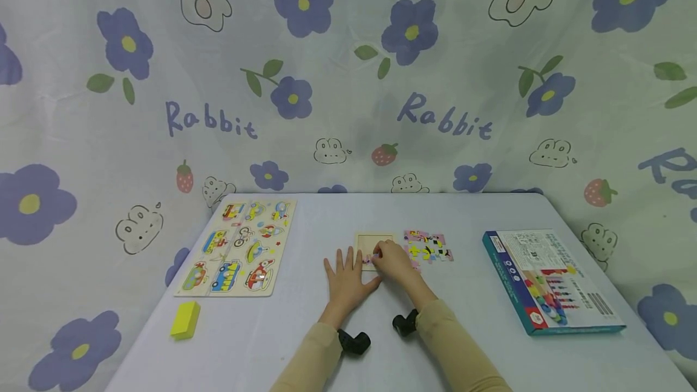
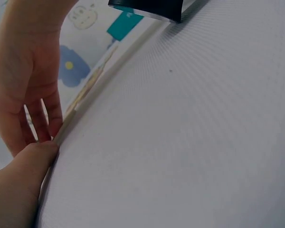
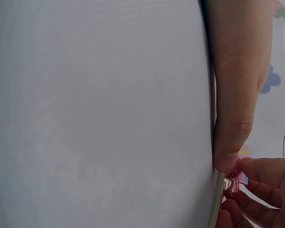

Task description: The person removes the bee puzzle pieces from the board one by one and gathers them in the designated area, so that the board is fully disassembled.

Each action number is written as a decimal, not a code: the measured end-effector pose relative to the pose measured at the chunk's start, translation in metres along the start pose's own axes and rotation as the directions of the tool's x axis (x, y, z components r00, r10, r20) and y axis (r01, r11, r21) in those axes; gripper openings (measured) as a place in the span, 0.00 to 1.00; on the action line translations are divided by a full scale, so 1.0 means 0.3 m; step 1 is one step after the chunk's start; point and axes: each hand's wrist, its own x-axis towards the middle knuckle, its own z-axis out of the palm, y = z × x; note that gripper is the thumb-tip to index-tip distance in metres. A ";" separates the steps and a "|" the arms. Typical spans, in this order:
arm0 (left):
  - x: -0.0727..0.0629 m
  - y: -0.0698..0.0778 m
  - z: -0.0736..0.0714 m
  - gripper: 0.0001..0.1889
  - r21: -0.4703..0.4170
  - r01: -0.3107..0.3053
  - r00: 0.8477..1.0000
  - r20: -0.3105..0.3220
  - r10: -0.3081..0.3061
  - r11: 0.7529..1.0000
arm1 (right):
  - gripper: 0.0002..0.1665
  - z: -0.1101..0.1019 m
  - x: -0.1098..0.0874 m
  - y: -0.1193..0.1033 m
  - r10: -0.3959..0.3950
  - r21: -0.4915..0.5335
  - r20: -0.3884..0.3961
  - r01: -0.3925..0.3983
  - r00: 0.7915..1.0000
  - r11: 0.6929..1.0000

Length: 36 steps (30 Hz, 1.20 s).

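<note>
A small wooden puzzle tray (image 1: 362, 247) lies mid-table, with some pink puzzle pieces along its lower part. My left hand (image 1: 346, 283) rests at its lower left corner, fingers straight and spread, thumb toward the right hand; in the left wrist view the left hand (image 2: 23, 178) shows at the tray edge. My right hand (image 1: 396, 264) pinches a pink puzzle piece (image 3: 243, 175) between thumb and fingers, low over the tray. In the right wrist view its fingers (image 3: 270, 173) are right beside the left thumb. The right hand covers the tray's right part.
Several joined pink and yellow puzzle pieces (image 1: 427, 247) lie right of the tray. A wooden vehicle puzzle board (image 1: 280, 247) is at the left, a yellow block (image 1: 186, 320) below it. A flat toy box (image 1: 555, 280) lies at the right. A patterned curtain (image 1: 348, 77) hangs behind.
</note>
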 end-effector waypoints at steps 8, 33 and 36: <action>0.000 -0.001 0.001 0.47 0.002 -0.001 1.000 0.000 0.001 1.000 | 0.07 0.004 0.000 0.002 0.033 0.066 -0.001 -0.033 0.999 0.997; -0.003 0.003 -0.015 0.46 -0.010 0.009 1.000 0.018 -0.009 1.000 | 0.10 -0.013 -0.027 0.028 0.166 0.399 -0.052 -0.132 0.985 0.908; -0.003 0.004 -0.014 0.46 -0.008 0.009 1.000 0.021 -0.008 1.000 | 0.12 -0.020 -0.028 0.052 0.257 0.522 -0.021 -0.209 0.966 0.827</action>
